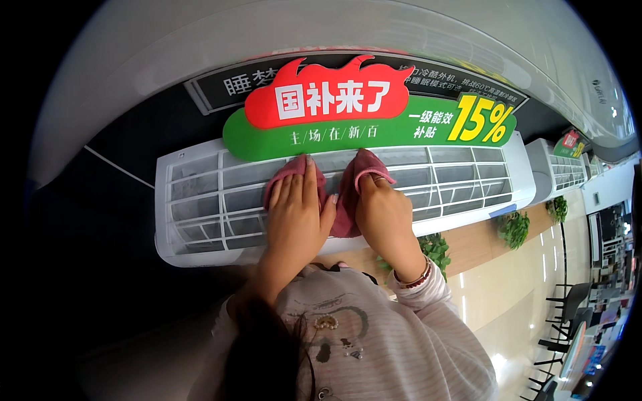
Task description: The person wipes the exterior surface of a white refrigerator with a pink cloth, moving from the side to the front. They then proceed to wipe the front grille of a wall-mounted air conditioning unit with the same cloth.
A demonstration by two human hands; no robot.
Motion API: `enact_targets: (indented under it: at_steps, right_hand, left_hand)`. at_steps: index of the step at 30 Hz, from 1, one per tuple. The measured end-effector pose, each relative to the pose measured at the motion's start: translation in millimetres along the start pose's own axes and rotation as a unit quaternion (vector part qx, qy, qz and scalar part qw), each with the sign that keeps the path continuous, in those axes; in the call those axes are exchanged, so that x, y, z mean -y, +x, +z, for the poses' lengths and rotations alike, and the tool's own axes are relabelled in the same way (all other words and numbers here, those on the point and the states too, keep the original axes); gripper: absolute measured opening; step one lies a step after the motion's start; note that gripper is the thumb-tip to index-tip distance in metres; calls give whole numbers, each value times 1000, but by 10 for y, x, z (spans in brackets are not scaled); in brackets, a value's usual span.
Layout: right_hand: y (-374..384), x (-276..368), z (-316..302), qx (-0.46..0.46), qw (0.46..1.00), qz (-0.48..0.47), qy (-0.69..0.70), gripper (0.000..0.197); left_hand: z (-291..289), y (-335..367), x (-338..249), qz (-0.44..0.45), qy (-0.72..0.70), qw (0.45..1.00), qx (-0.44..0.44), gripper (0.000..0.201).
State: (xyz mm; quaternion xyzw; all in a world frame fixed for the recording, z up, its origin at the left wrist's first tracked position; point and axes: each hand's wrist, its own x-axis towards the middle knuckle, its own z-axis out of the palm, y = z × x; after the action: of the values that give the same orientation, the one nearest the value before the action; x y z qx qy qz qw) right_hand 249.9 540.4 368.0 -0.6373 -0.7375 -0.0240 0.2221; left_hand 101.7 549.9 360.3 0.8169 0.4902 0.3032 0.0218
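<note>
A dusty-pink cloth [346,212] lies against the top grille [461,175] of a white wall air conditioner [523,170]. My left hand [294,210] rests flat on its left part, fingers stretched out and close together, thumb toward the right. Bunched cloth is gripped in my right hand [386,215], whose fingers curl into it and press it to the grille. Whether the pink fabric is one piece cannot be told between the hands. A red and green sign board [261,146] stands along the unit's back edge, just beyond my fingertips.
Another white air conditioner [543,164] hangs farther right. Below are a wooden ledge [471,255] and green plants [513,230]. A shiny tiled floor [495,294] and dark chairs [572,301] lie at lower right. A large white curved casing [301,30] arches overhead.
</note>
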Motion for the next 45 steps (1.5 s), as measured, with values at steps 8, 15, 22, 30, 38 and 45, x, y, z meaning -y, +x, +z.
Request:
enact_targets:
  at_steps: [8,15,22,30,38,45]
  right_hand:
    - [-142,-47,-21,0,1000,8,5,12]
    - [-457,-46,-125,15,1000,-1,21,14]
    - [-733,-132,-261,36,994,-15,99,19]
    - [-564,-97,-46,-21,996,-13,82,19]
    - [-369,-17,-9,-32,999,-7,16,14]
    - [-431,49,28,-47,999,-10,-1,13]
  left_hand:
    - [40,-40,24,0,-14,999,-30,53]
    - [-46,-223,69,32,-12,999,-27,52]
    - [-192,-414,74,49,-51,997,-23,51]
    - [-159,-394,-11,17,-19,1000,5,57]
    - [-83,-284,-25,4,12,1000,-4,59]
    - [-79,-317,41,25,-15,999,-16,54]
